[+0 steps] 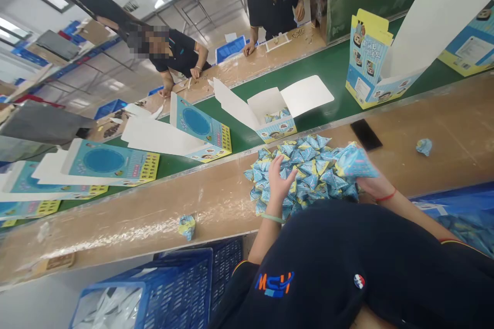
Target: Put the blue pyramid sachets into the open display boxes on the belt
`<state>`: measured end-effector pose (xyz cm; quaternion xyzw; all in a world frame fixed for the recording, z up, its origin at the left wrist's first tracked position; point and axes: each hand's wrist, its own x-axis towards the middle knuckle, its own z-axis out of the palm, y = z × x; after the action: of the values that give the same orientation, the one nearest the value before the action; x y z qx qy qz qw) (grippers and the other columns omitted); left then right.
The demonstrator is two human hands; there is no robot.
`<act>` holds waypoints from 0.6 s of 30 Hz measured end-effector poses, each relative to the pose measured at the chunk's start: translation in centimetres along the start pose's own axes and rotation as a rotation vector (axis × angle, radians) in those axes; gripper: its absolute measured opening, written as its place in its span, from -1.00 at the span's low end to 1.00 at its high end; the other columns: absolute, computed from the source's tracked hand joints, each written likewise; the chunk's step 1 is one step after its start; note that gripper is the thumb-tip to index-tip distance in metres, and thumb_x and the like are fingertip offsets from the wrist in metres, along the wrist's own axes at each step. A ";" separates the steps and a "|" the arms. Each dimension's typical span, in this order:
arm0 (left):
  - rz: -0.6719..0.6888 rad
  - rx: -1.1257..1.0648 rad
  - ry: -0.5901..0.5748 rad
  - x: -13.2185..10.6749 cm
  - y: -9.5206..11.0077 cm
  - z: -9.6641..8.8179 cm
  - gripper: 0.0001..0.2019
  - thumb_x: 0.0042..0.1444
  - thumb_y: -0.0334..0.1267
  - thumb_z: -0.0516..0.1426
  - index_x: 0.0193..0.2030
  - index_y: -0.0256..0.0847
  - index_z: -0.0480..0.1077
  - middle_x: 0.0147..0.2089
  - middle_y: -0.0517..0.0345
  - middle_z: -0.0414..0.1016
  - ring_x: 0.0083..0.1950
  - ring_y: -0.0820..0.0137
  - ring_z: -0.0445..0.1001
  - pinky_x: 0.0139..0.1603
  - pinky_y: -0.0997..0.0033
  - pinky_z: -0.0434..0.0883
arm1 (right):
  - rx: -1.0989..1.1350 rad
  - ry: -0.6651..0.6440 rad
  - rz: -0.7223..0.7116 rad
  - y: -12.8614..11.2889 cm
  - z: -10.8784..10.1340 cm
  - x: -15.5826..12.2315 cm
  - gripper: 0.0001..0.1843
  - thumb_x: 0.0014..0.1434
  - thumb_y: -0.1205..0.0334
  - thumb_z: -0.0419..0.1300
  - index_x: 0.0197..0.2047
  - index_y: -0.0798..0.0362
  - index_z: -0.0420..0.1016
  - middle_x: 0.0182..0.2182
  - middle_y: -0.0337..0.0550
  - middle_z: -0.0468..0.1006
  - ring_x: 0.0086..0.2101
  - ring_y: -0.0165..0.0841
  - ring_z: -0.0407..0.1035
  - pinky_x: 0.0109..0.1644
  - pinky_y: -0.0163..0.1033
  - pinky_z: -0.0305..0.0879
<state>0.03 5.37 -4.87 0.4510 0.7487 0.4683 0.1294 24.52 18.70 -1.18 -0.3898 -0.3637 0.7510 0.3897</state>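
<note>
A heap of small blue and yellow triangular packets (309,164) lies on the brown wooden ledge (135,216) in front of me. My left hand (281,181) rests on the heap's left side with fingers spread. My right hand (368,181) is at the heap's right side, closed on a few packets (355,160) lifted above the pile. Beyond the heap, an open white carton (270,108) with some packets inside sits on the green conveyor belt (328,69).
Loose single packets lie on the ledge at left (187,226) and right (423,146). A black phone (366,134) lies near the belt edge. Flat printed cartons (111,162) ride the belt. Blue crates (162,288) stand below. Two co-workers (173,51) work opposite.
</note>
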 end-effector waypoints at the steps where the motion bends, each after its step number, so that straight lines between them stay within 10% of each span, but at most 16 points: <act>1: 0.067 -0.028 -0.055 0.0 1.3 0.5 -0.37 0.11 0.11 0.32 0.25 -0.14 0.40 0.25 -0.20 0.44 0.26 0.01 0.45 0.34 -0.15 0.34 | -0.029 0.042 -0.013 0.6 0.0 0.1 -0.36 -0.19 0.09 0.54 -0.01 -0.20 0.46 -0.17 -0.24 0.60 -0.09 -0.17 0.52 0.13 0.02 0.50; 7: 0.332 -0.129 -0.286 -0.2 8.7 4.6 -0.18 -0.01 0.06 0.41 0.37 -0.11 0.32 0.24 -0.19 0.46 0.23 -0.01 0.47 0.31 -0.04 0.39 | -0.141 0.065 -0.069 2.6 2.0 0.3 -0.33 -0.02 0.01 0.51 0.13 -0.19 0.43 0.14 -0.25 0.53 0.19 -0.20 0.39 0.33 -0.06 0.34; 14: -0.172 -0.686 -0.007 1.3 8.6 4.0 -0.50 0.25 0.15 0.17 0.20 -0.09 0.39 -0.04 -0.01 0.55 -0.10 0.27 0.58 -0.05 0.25 0.55 | 0.231 -0.061 0.264 3.6 2.9 -0.2 -0.44 -0.02 -0.16 0.50 -0.01 -0.23 0.46 -0.09 -0.30 0.65 0.02 -0.20 0.55 0.03 -0.08 0.59; 18: -0.049 -0.623 0.429 2.7 7.2 -0.9 -0.55 0.28 0.15 0.13 0.16 -0.07 0.38 0.01 0.05 0.49 -0.04 0.33 0.54 0.03 0.31 0.53 | 0.243 -0.021 0.211 3.1 1.7 0.4 -0.47 -0.04 -0.16 0.52 -0.06 -0.26 0.47 -0.12 -0.34 0.65 -0.03 -0.24 0.56 -0.03 -0.09 0.62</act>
<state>1.94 8.13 2.06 0.2636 0.5909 0.7542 0.1119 21.89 17.31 -3.23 -0.3680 -0.2313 0.8301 0.3492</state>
